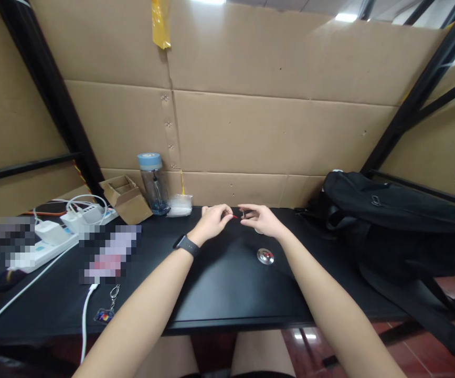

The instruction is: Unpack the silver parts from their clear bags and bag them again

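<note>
Over the black table, my left hand [212, 221] pinches a small, thin red piece [234, 217] between thumb and fingertips; its kind is too small to make out. Facing it, a short gap away, my right hand [264, 220] has its thumb and fingers curled around a tiny shiny piece [243, 214] that I cannot identify. Below my right hand, a round, shiny metal disc [265, 256] lies on the tabletop. Part of a pale round item [257, 231] shows under the right palm, mostly hidden.
At the back left stand a clear bottle with a blue lid [153, 184], an open cardboard box [127, 198] and a plastic-wrapped packet [180, 205]. A power strip [64, 239] with chargers and a keychain [107, 310] lie left. A black backpack [392, 220] fills the right side.
</note>
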{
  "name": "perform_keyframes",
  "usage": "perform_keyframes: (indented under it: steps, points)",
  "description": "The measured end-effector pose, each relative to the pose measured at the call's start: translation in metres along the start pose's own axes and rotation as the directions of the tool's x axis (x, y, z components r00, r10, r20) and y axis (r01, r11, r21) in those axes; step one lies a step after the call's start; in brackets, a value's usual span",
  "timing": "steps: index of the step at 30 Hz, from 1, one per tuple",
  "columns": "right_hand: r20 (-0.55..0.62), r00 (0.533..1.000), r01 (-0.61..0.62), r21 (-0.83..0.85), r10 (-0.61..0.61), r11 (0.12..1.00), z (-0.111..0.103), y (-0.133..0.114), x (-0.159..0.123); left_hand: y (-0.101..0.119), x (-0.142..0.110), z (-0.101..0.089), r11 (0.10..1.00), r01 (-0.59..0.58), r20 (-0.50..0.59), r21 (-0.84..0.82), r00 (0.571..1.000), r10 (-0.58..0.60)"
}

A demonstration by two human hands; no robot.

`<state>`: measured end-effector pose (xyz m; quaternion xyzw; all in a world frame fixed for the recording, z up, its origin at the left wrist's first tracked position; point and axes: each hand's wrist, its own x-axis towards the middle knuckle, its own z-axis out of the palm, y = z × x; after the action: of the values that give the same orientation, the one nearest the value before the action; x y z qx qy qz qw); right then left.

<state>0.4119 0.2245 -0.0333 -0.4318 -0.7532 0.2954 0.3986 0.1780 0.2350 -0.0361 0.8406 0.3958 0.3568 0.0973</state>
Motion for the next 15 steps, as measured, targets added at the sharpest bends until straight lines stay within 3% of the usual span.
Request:
perform_keyframes:
  steps: [3, 5, 9, 12, 15]
  points:
    - [-0.113, 0.993, -0.064, -0.410, 0.019, 0.910, -0.035, 0.014, -0.003, -0.021, 0.001, -0.013, 0.990, 0.030, 0.057, 0.138, 0.998, -0.038]
    - [-0.131, 0.984, -0.172, -0.535, 0.120, 0.827, -0.062, 0.027, -0.009, -0.038, 0.001, -0.021, 0.985, 0.057, 0.129, 0.160, 0.989, -0.078]
    - [-0.030, 0.934, -0.313, -0.544, 0.355, 0.778, -0.102, 0.056, -0.020, -0.070, 0.000, -0.028, 0.985, 0.108, 0.305, 0.132, 0.942, -0.144]
    - [0.012, 0.926, -0.325, -0.486, 0.378, 0.812, -0.110, 0.072, -0.024, -0.083, -0.002, -0.027, 0.984, 0.139, 0.388, 0.110, 0.906, -0.171]
    - [0.025, 0.935, -0.304, -0.457, 0.354, 0.836, -0.108, 0.077, -0.023, -0.086, -0.004, -0.025, 0.986, 0.136, 0.412, 0.095, 0.896, -0.163]
